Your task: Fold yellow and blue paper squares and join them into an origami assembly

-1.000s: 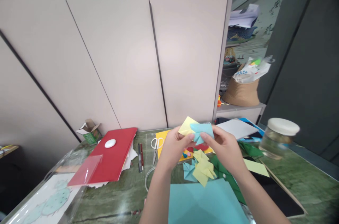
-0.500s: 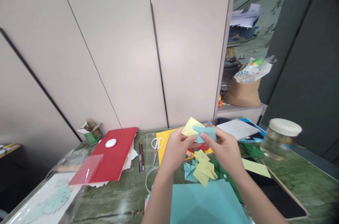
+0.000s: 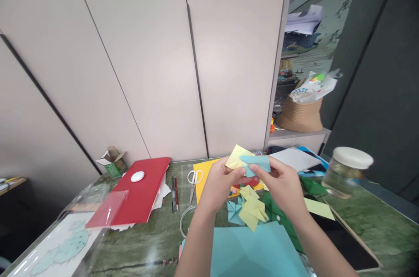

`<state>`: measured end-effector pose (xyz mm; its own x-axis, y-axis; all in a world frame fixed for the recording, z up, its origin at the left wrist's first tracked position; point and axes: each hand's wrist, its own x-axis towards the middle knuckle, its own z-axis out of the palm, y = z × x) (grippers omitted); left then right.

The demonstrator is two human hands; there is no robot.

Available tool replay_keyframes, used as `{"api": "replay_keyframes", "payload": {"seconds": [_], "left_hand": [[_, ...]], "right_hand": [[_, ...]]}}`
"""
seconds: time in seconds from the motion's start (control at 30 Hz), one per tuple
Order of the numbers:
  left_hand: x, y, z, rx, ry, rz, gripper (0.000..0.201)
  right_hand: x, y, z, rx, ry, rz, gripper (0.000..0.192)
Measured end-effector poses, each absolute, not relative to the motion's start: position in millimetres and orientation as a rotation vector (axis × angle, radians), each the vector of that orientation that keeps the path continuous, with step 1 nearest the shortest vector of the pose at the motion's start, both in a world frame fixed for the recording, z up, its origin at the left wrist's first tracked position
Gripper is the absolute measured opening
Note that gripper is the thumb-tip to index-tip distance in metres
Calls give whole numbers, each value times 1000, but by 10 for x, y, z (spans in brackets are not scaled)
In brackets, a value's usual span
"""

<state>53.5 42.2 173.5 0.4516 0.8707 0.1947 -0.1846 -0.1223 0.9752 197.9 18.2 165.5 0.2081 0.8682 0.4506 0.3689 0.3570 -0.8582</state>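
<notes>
A: What is the surface like?
B: A green worktop (image 3: 144,233) stands before pale cabinet doors (image 3: 157,59), with coloured papers on it.

A: And the hands?
B: The left hand (image 3: 221,183) and right hand (image 3: 281,185) are together above the worktop, both pinching a folded yellow and blue paper piece (image 3: 250,161).

A: Any containers?
B: A lidded glass jar (image 3: 347,171) at right; its contents are unclear.

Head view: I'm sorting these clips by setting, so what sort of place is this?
Probably a home or office craft table used for paper folding: coloured paper sheets and folded pieces cover the green tabletop, with scissors beside them and cabinets behind.
</notes>
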Motion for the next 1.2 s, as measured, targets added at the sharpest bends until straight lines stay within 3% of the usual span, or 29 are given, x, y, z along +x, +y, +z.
{"api": "replay_keyframes", "payload": {"seconds": [0.6, 0.73, 0.87, 1.2], "left_hand": [[712, 408, 1684, 1241, 576, 1158, 28], [727, 414, 1698, 1168, 613, 1241, 29], [698, 430, 1691, 1122, 597, 1247, 28], [613, 466, 1685, 1365, 758, 1192, 27]], "right_hand": [[1953, 269, 1590, -1145, -1323, 377, 14], [1946, 288, 1612, -1034, -1189, 617, 40], [1965, 295, 1622, -1090, -1294, 780, 25], [2047, 306, 1579, -1156, -1390, 582, 20]]}}
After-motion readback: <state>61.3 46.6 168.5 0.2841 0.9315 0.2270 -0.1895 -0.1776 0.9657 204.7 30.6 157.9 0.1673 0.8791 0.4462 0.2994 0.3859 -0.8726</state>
